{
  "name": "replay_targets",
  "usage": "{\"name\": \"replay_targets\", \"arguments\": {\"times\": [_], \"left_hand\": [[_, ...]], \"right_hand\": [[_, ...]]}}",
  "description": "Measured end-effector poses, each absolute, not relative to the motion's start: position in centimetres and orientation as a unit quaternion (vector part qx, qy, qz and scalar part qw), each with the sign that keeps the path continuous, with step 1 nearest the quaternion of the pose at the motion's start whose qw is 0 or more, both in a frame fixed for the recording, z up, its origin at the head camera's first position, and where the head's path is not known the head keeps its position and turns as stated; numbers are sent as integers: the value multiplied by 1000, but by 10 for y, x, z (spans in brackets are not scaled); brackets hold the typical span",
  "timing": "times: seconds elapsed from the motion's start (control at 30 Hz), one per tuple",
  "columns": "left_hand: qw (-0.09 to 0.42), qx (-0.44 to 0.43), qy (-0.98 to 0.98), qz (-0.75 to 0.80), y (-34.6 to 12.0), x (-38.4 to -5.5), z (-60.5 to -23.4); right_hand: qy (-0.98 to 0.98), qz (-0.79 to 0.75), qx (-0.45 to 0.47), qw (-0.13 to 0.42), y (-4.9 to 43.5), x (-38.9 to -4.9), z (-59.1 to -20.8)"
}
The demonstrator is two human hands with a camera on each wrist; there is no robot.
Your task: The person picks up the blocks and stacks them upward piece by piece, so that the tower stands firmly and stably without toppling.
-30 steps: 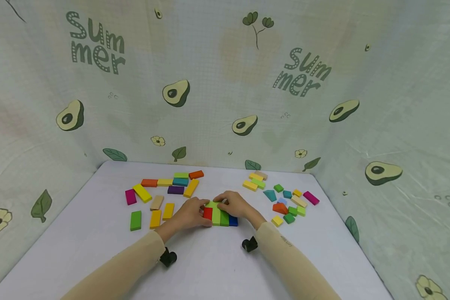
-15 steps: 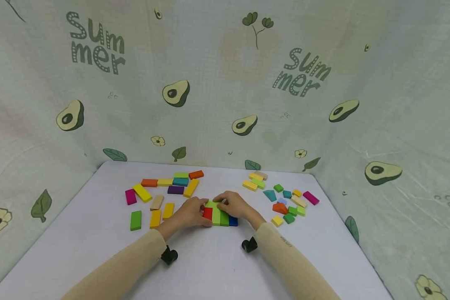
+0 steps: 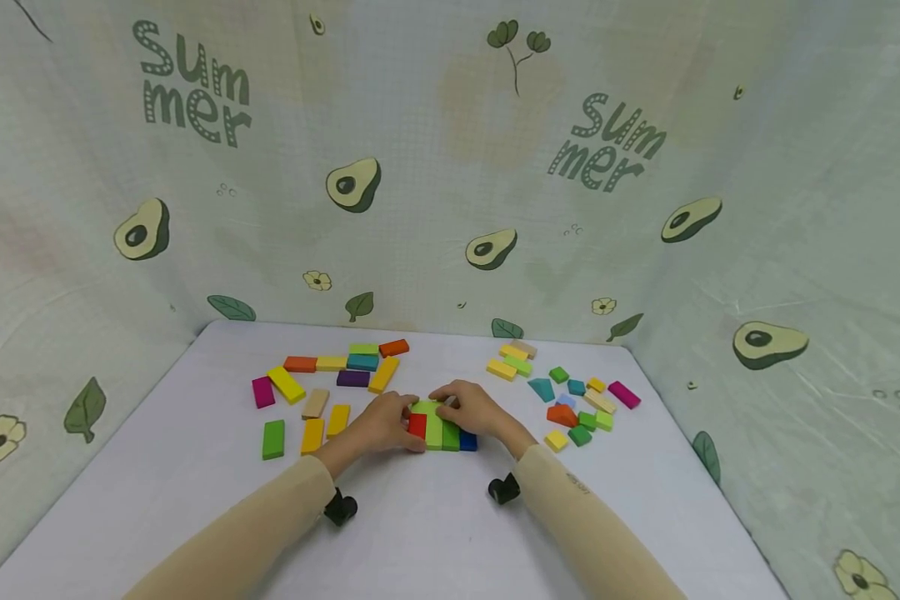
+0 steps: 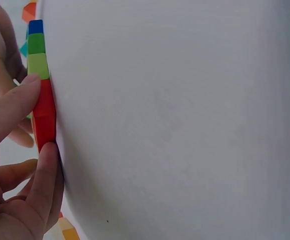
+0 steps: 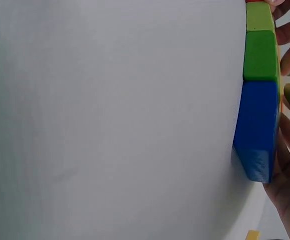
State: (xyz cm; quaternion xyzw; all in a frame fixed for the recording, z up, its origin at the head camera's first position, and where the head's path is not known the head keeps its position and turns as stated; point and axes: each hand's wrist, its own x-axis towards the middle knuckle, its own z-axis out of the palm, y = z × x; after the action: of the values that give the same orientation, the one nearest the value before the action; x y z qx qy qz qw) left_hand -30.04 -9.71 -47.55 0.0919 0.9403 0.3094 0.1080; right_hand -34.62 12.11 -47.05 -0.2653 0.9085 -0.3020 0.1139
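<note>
A flat row of rectangular blocks lies on the table between the hands: a red block, a light green block, a green block and a blue block, side by side. My left hand grips the red block at the row's left end, its thumb on the near side. My right hand reaches over the row from the right, with curled thumb and fingers holding the light green at its far end. The right wrist view shows the blue block nearest the right palm.
Left of the row lie loose blocks, including a yellow block, a green block and a purple block. Smaller pieces lie on the right, such as an orange piece and a magenta block. A patterned cloth hangs behind the table.
</note>
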Motion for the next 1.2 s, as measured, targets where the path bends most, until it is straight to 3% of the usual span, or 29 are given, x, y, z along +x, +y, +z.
{"name": "replay_targets", "arguments": {"times": [0.23,0.5,0.7,1.0,1.2], "left_hand": [[110,83,941,309,-95,-300,-475],[103,89,942,306,-96,-299,-476],[104,92,941,308,-96,-300,-476],[108,91,941,309,-96,-299,-475],[108,89,940,311,-96,-300,-476]], "right_hand": [[911,-317,-255,70,151,-351,-462],[946,-272,-179,-3,196,-372,-462],[961,-243,-129,-4,216,-389,-464],[969,-205,-138,28,216,-400,-473],[970,-200,-133,21,213,-398,-474]]}}
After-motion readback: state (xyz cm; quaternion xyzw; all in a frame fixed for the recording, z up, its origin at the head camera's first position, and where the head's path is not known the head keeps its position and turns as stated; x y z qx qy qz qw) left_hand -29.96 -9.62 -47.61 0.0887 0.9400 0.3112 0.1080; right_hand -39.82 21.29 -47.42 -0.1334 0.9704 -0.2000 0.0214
